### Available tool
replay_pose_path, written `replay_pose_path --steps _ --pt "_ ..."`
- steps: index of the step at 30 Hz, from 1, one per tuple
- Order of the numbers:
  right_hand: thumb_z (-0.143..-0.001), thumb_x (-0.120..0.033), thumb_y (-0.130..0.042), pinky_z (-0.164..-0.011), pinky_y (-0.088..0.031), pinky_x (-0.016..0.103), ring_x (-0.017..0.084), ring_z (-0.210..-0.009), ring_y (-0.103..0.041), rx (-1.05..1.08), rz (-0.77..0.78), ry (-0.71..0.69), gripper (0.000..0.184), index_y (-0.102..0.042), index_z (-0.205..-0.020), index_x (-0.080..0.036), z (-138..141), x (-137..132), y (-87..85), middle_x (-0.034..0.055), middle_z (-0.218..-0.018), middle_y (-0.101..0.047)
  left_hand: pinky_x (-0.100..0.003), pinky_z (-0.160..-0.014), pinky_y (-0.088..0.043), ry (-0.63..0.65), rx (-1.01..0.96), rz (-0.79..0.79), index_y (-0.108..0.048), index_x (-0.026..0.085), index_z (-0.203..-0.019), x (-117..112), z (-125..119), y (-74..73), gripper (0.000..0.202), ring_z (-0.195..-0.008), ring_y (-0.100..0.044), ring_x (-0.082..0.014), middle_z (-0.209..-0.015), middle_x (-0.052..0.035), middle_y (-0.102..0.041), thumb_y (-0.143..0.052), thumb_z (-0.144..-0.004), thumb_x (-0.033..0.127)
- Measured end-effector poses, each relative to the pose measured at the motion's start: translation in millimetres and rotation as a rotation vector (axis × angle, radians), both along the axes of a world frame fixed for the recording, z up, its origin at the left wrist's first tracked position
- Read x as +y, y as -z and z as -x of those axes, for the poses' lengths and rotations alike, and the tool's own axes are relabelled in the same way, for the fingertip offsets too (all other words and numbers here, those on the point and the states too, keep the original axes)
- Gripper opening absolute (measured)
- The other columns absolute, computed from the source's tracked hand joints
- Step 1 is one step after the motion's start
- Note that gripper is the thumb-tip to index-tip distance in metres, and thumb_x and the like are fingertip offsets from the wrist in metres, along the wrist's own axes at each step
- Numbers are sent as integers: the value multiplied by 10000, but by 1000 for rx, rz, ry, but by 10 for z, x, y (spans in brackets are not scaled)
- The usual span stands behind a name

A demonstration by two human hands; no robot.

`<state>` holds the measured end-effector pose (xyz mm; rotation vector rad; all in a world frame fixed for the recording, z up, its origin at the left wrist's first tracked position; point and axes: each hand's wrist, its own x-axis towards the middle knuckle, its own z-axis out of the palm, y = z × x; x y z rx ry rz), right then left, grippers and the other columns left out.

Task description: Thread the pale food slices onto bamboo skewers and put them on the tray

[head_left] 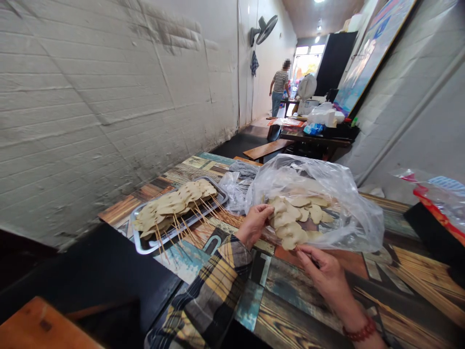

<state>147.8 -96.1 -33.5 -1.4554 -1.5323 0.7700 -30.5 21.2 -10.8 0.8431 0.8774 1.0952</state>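
Observation:
Pale, flat food slices are threaded on a skewer [289,224] between my two hands. My left hand [255,224] pinches the upper slices at the far end. With its fingers closed, my right hand [324,269] grips the bare stick end below the lowest slice. Right behind them lies a clear plastic bag [348,213], its mouth towards me, with loose slices [315,211] in it. On the left, a metal tray [144,249] bears a heap of finished skewers [174,203], their sticks jutting over the near rim.
Loose bamboo sticks [428,291] lie on the patchwork-patterned table [290,300] at the right. A grey cloth [244,168] rests behind the tray. Farther back are a bench [267,149], a cluttered table [327,140] and a standing person [279,87]. A wall runs along the left.

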Motion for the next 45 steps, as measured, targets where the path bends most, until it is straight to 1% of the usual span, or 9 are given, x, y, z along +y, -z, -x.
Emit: replay_pose_path --steps 7,11,15,19,23,29,34,39,45 --pt "-830 -476 -606 -722 -545 327 239 -752 -701 13 -5 29 338 -767 -905 -188 33 4 -36 81 -848 -769 -231 -554 -301 31 -13 -11 -610 134 -658 -34 -25 -5 388 -557 -422 -83 -606 23 -516 -805 -537 447" --pt "-829 -488 -606 -682 -535 298 228 -744 -691 65 33 18 343 -754 -904 -189 46 9 -18 73 -833 -761 -231 -572 -289 18 44 -111 -622 133 -684 -54 -33 -24 344 -585 -407 -84 -630 24 -513 -762 -600 436" --pt "-833 -505 -590 -578 -489 259 196 -660 -647 112 57 8 356 -747 -893 -192 67 8 -35 60 -774 -738 -234 -596 -295 -23 108 -209 -643 135 -691 -63 -29 -60 283 -612 -407 -94 -639 19 -525 -720 -647 403" --pt "-824 -520 -592 -513 -413 237 152 -557 -549 139 73 9 369 -742 -881 -188 76 3 -49 24 -656 -664 -236 -610 -309 -39 149 -262 -653 139 -691 -65 -22 -88 248 -619 -412 -102 -636 14 -532 -694 -675 383" --pt "-830 -542 -578 -459 -329 227 123 -490 -441 193 127 5 408 -726 -894 -167 61 3 5 -24 -542 -526 -235 -608 -316 -54 197 -296 -667 143 -689 -59 -16 -95 239 -628 -423 -111 -643 5 -547 -679 -689 381" --pt "-836 -540 -576 -472 -309 232 123 -498 -414 254 150 8 402 -708 -886 -163 67 3 38 -41 -532 -468 -234 -608 -321 -61 269 -331 -690 138 -718 -42 -8 -70 223 -634 -445 -114 -648 4 -563 -666 -714 360" --pt "-823 -540 -589 -482 -309 233 117 -492 -398 280 155 10 393 -694 -851 -162 88 1 -12 -51 -520 -457 -236 -605 -315 -66 316 -365 -691 139 -711 -32 -4 -55 213 -629 -440 -113 -639 4 -554 -658 -734 348" --pt "-805 -550 -606 -484 -307 236 114 -480 -388 317 155 15 389 -686 -799 -169 116 -2 -68 -60 -490 -437 -238 -591 -302 -61 342 -384 -678 141 -666 -31 -4 -62 215 -617 -425 -114 -617 4 -533 -672 -718 349" --pt "-804 -584 -593 -483 -291 245 117 -469 -373 314 153 29 420 -691 -774 -176 99 32 -1 -60 -472 -423 -239 -590 -307 -22 314 -402 -649 142 -638 -68 -22 -98 244 -607 -410 -106 -609 10 -508 -666 -731 367"
